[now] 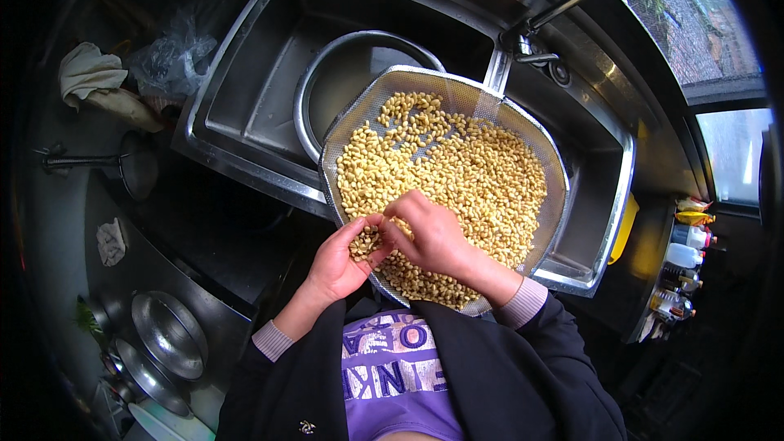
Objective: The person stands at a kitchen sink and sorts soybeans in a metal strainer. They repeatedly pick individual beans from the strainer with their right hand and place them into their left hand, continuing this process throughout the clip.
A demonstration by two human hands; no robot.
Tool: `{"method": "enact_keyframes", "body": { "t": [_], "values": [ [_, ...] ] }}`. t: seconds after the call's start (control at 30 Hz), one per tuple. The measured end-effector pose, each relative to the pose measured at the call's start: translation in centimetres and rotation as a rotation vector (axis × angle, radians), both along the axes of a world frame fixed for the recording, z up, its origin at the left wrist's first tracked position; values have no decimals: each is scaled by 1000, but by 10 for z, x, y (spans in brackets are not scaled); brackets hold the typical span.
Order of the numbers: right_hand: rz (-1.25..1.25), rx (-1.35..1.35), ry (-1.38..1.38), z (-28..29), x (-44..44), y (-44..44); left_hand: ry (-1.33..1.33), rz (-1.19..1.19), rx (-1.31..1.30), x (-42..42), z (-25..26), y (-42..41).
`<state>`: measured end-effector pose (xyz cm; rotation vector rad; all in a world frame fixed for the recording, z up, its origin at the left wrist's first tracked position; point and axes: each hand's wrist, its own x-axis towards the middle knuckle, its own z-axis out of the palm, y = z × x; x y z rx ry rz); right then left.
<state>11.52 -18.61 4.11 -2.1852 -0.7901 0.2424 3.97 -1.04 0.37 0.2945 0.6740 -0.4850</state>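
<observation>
A wide metal mesh strainer basket (327,187) full of pale yellow soaked soybeans (484,184) rests across the double sink in front of me. My left hand (338,263) is cupped palm up over the near left part of the basket, with a small heap of beans (364,244) in it. The fingers of my right hand (432,236) are bent close above the left fingertips. Whether a bean is pinched between the right fingertips is hidden by the hand itself. A bare patch of mesh shows among the beans at the far side.
Behind the strainer, a round steel basin (306,104) with cloudy water stands in the left sink bowl (257,98). A faucet (533,49) rises at the back. Bottles (683,254) line a shelf at right. Metal bowls (168,334), a plastic bag (174,55) and a cloth (92,70) lie at left.
</observation>
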Motion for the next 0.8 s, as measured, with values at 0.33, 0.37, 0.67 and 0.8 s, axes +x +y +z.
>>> {"method": "enact_keyframes", "body": {
  "t": [0.33, 0.37, 0.67, 0.8],
  "values": [
    [-235, -60, -119, -49, 71, -1, -41, -13, -40, -3, -3, 4],
    [-258, -90, -122, -55, 77, 1, -40, -16, -44, -2, -3, 4],
    [-284, -164, -182, -78, 92, 18, -31, -20, -33, -3, -1, 5],
    [-353, -81, -120, -75, 88, 9, -39, -15, -38, -4, -2, 5]
  ]
}}
